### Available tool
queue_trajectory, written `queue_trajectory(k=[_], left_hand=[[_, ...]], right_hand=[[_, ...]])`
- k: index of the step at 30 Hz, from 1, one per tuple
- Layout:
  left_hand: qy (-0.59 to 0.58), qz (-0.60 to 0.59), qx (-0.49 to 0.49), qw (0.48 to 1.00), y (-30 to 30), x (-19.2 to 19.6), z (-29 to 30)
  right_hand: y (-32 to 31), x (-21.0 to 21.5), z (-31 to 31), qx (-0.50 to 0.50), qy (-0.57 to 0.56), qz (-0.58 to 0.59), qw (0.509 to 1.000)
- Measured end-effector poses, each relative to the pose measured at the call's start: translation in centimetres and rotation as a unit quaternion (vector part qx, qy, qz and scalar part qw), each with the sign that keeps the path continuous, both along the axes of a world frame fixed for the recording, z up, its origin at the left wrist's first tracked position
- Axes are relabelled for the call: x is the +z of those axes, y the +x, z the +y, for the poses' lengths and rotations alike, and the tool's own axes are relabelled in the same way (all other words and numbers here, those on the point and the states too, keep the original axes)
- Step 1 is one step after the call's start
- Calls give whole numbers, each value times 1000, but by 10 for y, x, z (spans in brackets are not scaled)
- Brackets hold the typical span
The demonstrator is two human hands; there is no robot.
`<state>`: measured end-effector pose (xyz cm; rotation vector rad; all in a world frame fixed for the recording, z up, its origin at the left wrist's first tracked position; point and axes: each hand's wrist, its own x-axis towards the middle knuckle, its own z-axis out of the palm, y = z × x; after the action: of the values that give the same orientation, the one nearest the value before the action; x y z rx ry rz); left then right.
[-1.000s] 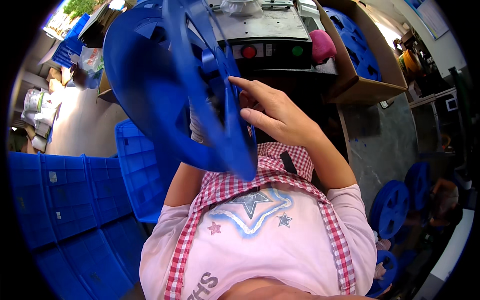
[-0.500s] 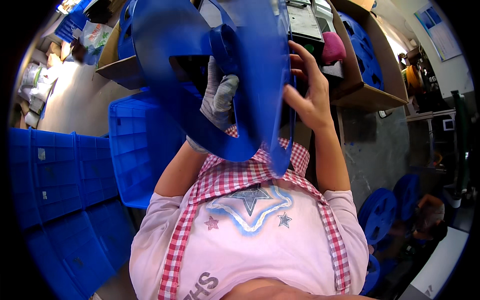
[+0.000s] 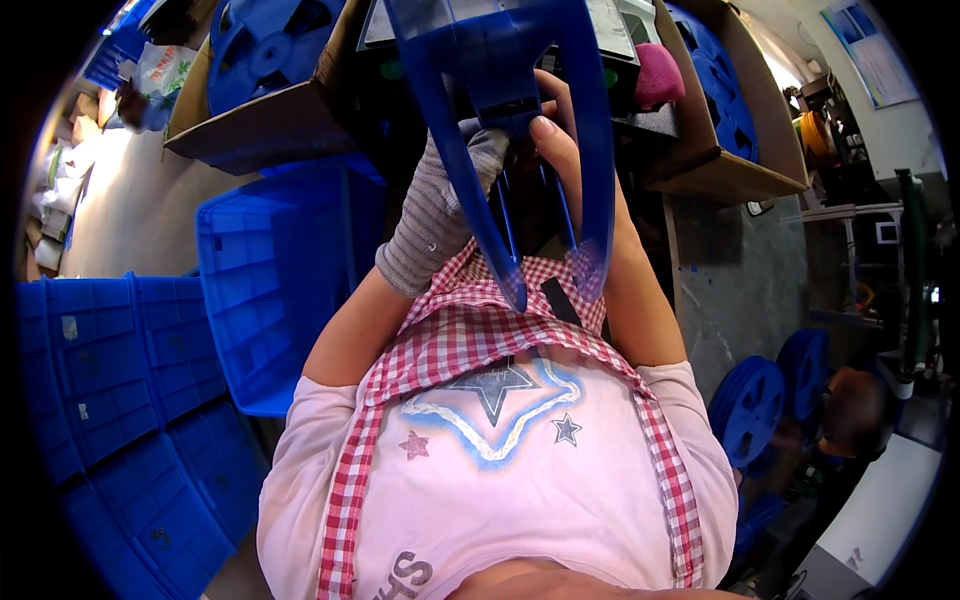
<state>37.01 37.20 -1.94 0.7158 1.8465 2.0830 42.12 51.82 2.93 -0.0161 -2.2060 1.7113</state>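
Observation:
A blue plastic reel with two flanges fills the upper middle, held up before my chest and seen nearly edge-on. My left hand, in a grey striped knit glove, is closed on it beside the hub; the left flange covers part of the fingers. My bare right hand reaches in from the other side, thumb and fingers pressed at the hub's near end. The right flange hides much of that hand. Lower flange rims hang over my red-and-white checked apron.
Cardboard boxes hold blue reels at upper left and upper right. A pink cushion-like thing lies by a bench device. An open blue crate and stacked blue crates stand left. At lower right, blue reels stand near another person.
The reel has turned from a slanted, blurred view to nearly edge-on. My right hand has moved from the outer flange inward to the hub. The left box of reels is now more exposed.

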Motion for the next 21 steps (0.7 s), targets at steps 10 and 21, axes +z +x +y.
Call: queue_trajectory(k=[10,21], left_hand=[[22,19,-9,1000,-2,4,1],[29,-22,-40,999,-17,4,-3]], right_hand=[[-7,2,5,15,6,-7,1000],[-19,2,2,0,33,-38,999]])
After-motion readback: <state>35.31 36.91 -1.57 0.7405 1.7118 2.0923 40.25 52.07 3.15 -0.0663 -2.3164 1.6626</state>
